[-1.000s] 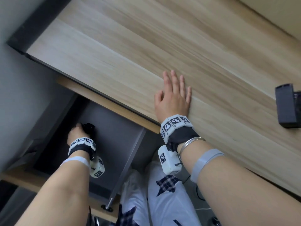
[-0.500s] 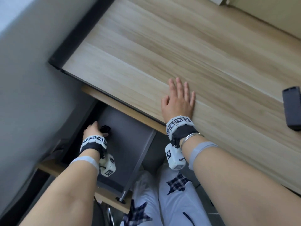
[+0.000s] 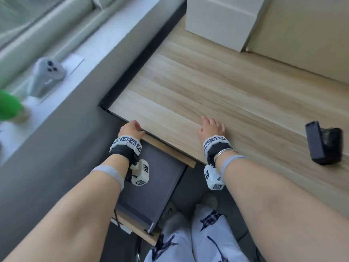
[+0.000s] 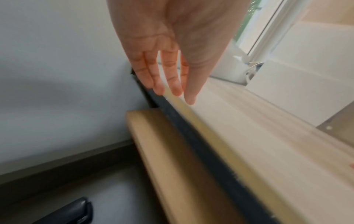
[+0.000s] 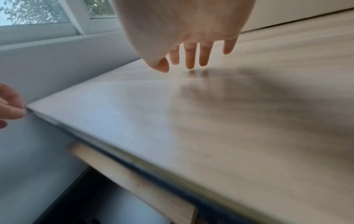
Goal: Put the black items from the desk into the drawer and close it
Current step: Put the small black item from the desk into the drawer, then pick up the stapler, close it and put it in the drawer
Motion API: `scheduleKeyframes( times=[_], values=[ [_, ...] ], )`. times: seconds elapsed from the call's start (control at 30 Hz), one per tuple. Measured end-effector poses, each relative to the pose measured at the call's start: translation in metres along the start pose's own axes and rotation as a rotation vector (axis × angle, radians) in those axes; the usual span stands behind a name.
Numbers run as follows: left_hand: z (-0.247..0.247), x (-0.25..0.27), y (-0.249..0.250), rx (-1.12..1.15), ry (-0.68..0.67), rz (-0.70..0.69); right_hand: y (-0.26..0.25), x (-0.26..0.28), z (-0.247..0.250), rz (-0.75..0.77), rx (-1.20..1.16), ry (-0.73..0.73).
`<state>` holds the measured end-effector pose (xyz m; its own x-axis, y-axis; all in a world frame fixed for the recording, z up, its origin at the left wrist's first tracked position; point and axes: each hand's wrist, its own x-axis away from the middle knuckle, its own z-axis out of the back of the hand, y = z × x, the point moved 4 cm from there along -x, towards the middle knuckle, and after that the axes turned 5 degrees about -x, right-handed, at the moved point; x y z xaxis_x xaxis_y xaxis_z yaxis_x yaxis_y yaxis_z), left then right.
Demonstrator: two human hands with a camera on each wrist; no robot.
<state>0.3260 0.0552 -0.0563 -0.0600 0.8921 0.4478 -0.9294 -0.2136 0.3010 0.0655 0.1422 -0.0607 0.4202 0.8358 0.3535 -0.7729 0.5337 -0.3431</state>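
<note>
One black item [image 3: 323, 142], a boxy case with a dark bundle against it, lies on the wooden desk [image 3: 207, 87] at the far right. The grey drawer [image 3: 151, 190] stands pulled out below the desk's left end. Another black item [image 4: 70, 212] lies inside it; in the head view my left forearm hides it. My left hand [image 3: 130, 129] is empty, with straight fingers [image 4: 176, 84] at the desk's front edge near its left corner. My right hand [image 3: 212, 126] is flat over the desktop near the front edge, its fingers [image 5: 190, 57] spread and holding nothing.
A white box [image 3: 221, 19] stands at the back of the desk. To the left a grey wall rises to a windowsill holding a grey device [image 3: 48, 72] and a green object [image 3: 8, 106]. A wooden rail [image 4: 162, 151] runs under the desk edge. My legs are below.
My left hand has let go of the black item in the drawer and risen to the desk's front edge. The right hand stays on the desk. My view has tilted up.
</note>
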Motion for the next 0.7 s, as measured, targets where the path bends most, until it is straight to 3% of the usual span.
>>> scheduleKeyframes(
  times=[0.17, 0.4, 0.53, 0.7],
  values=[
    [0.009, 0.008, 0.076, -0.006, 0.001, -0.134, 0.056, -0.002, 0.055, -0.144, 0.047, 0.051],
    [-0.037, 0.022, 0.173, -0.03, -0.082, -0.261, 0.17, 0.004, 0.123, -0.468, 0.084, 0.14],
    [-0.074, 0.034, 0.218, -0.029, -0.142, -0.323, 0.225, 0.007, 0.141, -0.657, 0.082, 0.193],
    [-0.11, 0.041, 0.251, -0.063, -0.221, -0.367, 0.276, 0.004, 0.144, -0.905, -0.094, 0.199]
  ],
)
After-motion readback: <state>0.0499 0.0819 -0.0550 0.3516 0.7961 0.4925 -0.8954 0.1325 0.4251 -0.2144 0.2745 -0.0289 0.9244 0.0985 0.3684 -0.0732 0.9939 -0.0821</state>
